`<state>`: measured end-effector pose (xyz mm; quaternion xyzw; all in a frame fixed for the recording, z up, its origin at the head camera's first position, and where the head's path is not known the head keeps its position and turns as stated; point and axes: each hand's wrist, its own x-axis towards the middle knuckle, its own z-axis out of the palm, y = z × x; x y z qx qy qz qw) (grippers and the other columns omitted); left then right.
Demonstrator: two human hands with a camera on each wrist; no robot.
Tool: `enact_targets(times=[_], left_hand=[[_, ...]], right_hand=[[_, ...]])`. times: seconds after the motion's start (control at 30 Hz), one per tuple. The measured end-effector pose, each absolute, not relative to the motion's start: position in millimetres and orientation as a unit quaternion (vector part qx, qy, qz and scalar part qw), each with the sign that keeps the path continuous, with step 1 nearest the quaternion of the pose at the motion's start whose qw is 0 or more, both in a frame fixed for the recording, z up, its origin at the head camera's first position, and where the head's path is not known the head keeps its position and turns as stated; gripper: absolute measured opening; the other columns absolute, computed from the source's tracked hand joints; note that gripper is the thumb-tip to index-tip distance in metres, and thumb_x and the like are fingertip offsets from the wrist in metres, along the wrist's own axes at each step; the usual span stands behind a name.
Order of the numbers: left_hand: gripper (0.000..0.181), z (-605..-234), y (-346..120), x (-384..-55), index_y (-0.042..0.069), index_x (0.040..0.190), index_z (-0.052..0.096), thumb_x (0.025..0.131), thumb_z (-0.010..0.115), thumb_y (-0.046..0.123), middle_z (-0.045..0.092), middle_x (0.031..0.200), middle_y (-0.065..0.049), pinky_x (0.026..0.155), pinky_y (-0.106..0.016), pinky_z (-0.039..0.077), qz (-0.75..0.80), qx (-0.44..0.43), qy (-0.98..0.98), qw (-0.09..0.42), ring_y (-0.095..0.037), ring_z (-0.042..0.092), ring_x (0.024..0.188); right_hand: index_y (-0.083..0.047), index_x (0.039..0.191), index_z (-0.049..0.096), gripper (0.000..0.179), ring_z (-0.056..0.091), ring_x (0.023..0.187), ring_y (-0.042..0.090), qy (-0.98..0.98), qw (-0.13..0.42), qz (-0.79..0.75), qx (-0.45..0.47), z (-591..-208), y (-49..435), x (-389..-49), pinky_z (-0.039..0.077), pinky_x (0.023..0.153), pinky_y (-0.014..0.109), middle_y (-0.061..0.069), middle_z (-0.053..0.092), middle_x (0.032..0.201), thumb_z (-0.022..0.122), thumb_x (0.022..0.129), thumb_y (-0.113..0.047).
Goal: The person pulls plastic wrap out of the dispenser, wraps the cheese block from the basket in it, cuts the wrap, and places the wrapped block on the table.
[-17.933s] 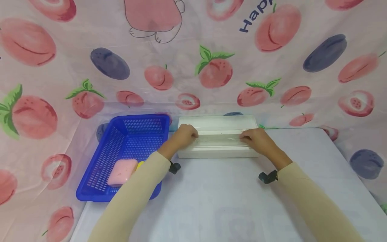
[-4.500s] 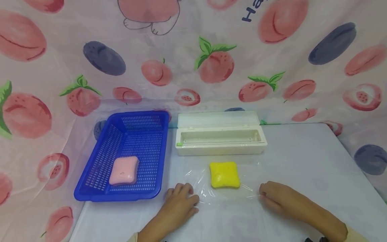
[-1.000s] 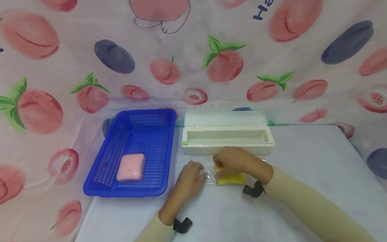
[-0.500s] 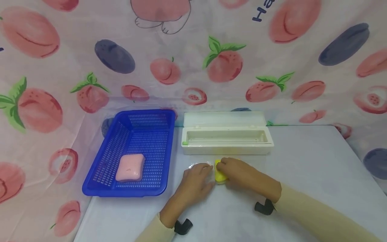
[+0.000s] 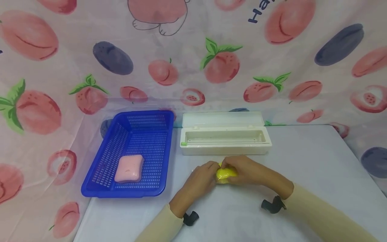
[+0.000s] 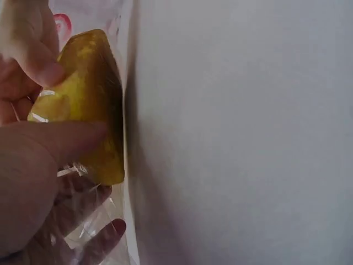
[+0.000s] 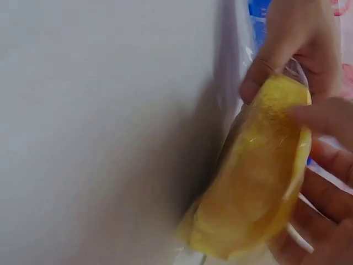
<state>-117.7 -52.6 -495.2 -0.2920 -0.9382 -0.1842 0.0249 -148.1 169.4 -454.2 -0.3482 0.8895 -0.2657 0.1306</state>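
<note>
Left hand and right hand grip the yellow bar, film over it; pink bar, near the tabletop's left edge, looks unwrapped.

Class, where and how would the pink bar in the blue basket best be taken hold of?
Probably by its left and right sides, coming straight down from above: the pink bar lies flat, its squarish shape offers two opposing sides, and the walls of the blue basket rise around it. The left hand is nearer, but is holding the yellow bar.
</note>
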Motion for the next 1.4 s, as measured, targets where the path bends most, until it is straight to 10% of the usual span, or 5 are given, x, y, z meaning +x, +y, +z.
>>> enact_targets(times=[0.23, 0.5, 0.87, 1.4], left_hand=[[0.034, -494.3, -54.0, -118.6, 0.011, 0.130, 0.063, 0.097, 0.068, 0.016, 0.069, 0.130, -0.001, 0.101, -0.033, 0.054, -0.203, -0.273, -0.940, -0.001, -0.016, 0.067, 0.118], [0.027, -494.5, -56.3, -122.1, 0.014, 0.128, 0.063, 0.102, 0.061, 0.021, 0.072, 0.120, 0.001, 0.097, -0.032, 0.055, -0.258, -0.239, -0.935, -0.055, -0.014, 0.069, 0.111], [0.043, -492.3, -57.9, -137.9, 0.013, 0.136, 0.053, 0.104, 0.056, 0.042, 0.073, 0.098, -0.007, 0.073, -0.032, 0.053, -0.352, -0.177, -0.916, -0.074, -0.016, 0.065, 0.084], [0.037, -485.5, -45.4, -150.2, 0.019, 0.084, 0.060, 0.105, 0.051, 0.047, 0.055, 0.066, 0.004, 0.055, -0.027, 0.043, -0.379, -0.081, -0.921, -0.031, -0.012, 0.053, 0.061]], right_hand=[[-0.018, 0.137, 0.061, 0.074, 0.060, 0.126, 0.027, 0.931, 0.046, -0.135, -0.337, -462.3, 192.2, -131.9, 0.051, 0.104, 0.048, 0.004, 0.060, 0.143, 0.092, 0.070, -0.018], [-0.018, 0.128, 0.055, 0.050, 0.054, 0.079, 0.004, 0.918, 0.024, -0.185, -0.351, -479.2, 202.0, -134.2, 0.053, 0.075, 0.028, -0.012, 0.063, 0.094, 0.075, 0.082, -0.014], [-0.020, 0.131, 0.058, 0.042, 0.063, 0.101, 0.009, 0.911, 0.059, -0.326, -0.246, -480.6, 204.1, -157.3, 0.057, 0.088, 0.035, -0.008, 0.068, 0.113, 0.070, 0.096, -0.041], [-0.014, 0.095, 0.068, 0.026, 0.050, 0.066, 0.010, 0.923, 0.006, -0.349, -0.163, -473.8, 188.1, -161.2, 0.042, 0.057, 0.024, -0.005, 0.057, 0.071, 0.066, 0.099, -0.039]])
